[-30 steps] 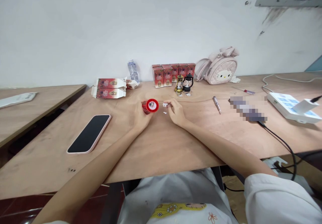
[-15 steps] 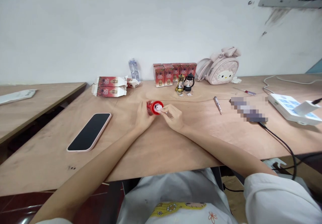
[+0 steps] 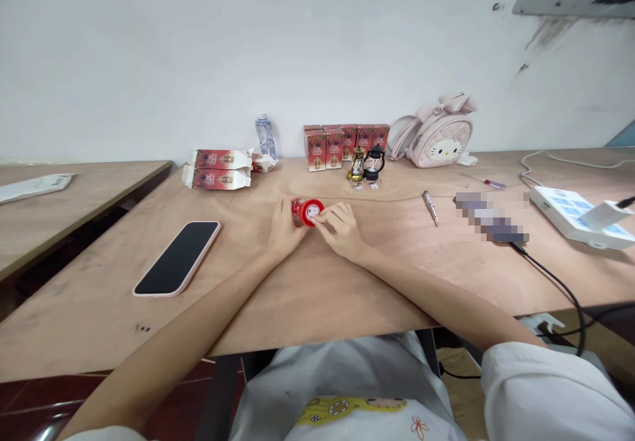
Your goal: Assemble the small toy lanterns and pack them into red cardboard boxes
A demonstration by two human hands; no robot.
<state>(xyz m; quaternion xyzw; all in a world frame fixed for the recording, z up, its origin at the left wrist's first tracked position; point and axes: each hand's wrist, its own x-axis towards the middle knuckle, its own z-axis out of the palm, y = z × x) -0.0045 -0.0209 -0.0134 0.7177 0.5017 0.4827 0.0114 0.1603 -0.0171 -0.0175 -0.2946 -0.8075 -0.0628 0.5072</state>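
Observation:
My left hand [image 3: 285,231] is closed around a small red lantern [image 3: 296,211], tipped so that its round red base faces me. Inside the base's ring sits a whitish piece [image 3: 312,211] with dark marks, too small to read. The fingers of my right hand [image 3: 342,231] are pinched together, their tips touching the lower right of that base. Whether something small is between them is hidden. Beyond my hands stand a gold lantern [image 3: 356,165] and a black lantern [image 3: 373,164], with small clear and white bits lying before them.
Behind the lanterns are several red boxes [image 3: 316,151]; opened boxes [image 3: 221,170] lie left near a bottle [image 3: 266,135]. A phone [image 3: 177,259] is at left. On the right are a screwdriver [image 3: 430,208], another screwdriver [image 3: 486,182], a pink bag [image 3: 441,137], a blurred-out device [image 3: 489,216] and a power strip [image 3: 570,213].
The whitish piece, earlier tilted at my right fingertips, now sits flatter within the red base. My right fingers have shifted slightly down along the rim. My left hand keeps its hold.

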